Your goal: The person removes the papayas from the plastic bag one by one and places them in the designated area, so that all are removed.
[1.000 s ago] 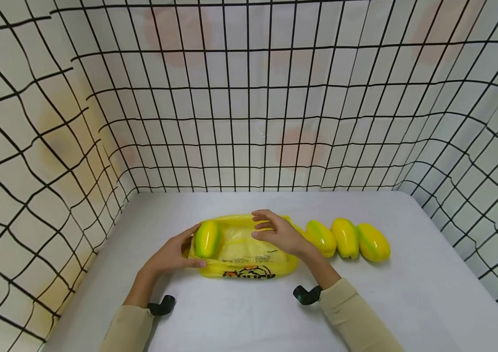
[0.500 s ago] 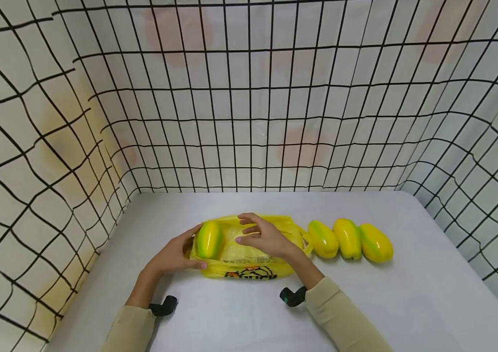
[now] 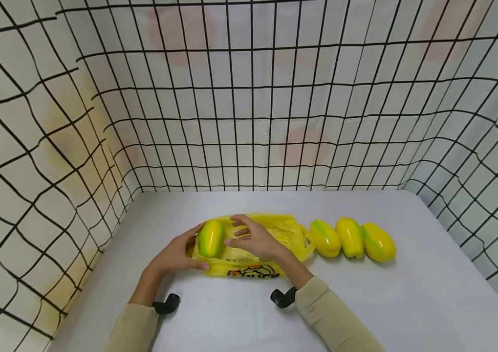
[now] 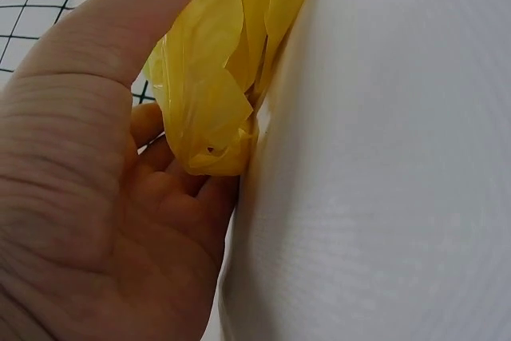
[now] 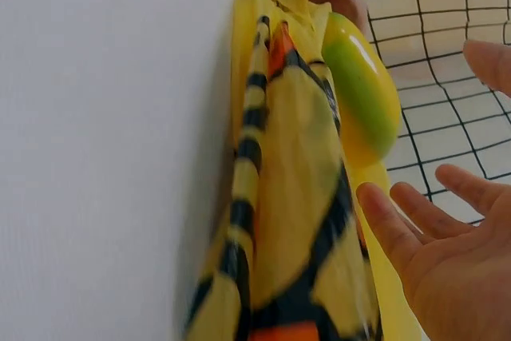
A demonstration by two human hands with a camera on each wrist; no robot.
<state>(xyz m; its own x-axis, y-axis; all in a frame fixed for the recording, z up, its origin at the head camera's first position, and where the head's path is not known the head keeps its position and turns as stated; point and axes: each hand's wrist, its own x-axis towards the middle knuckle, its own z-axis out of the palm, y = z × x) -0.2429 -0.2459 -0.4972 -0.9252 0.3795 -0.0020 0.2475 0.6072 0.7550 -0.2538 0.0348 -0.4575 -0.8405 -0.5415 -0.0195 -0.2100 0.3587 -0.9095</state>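
Observation:
A yellow plastic bag [image 3: 290, 234] with black print lies spread on the white table. On its left end rests a glossy yellow-green mango [image 3: 212, 238]. My left hand [image 3: 177, 253] holds that end of the bag, thumb at the front side and fingers behind, close to the mango. In the left wrist view the bunched bag end [image 4: 204, 109] sits between thumb and fingers. My right hand [image 3: 255, 239] hovers over the bag just right of the mango, fingers apart and nothing in them. In the right wrist view the mango [image 5: 359, 89] is apart from the right fingers.
Three more mangoes lie in a row right of the bag: one [image 3: 325, 238] by the bag's handle, one [image 3: 350, 238] in the middle, one [image 3: 378, 242] at the right. Black wire mesh [image 3: 253, 117] over white sheeting walls the table's back and sides.
My right hand has moved left over the bag, from its right part to beside the mango. My left hand keeps its hold on the bag's left end. The view has shifted slightly.

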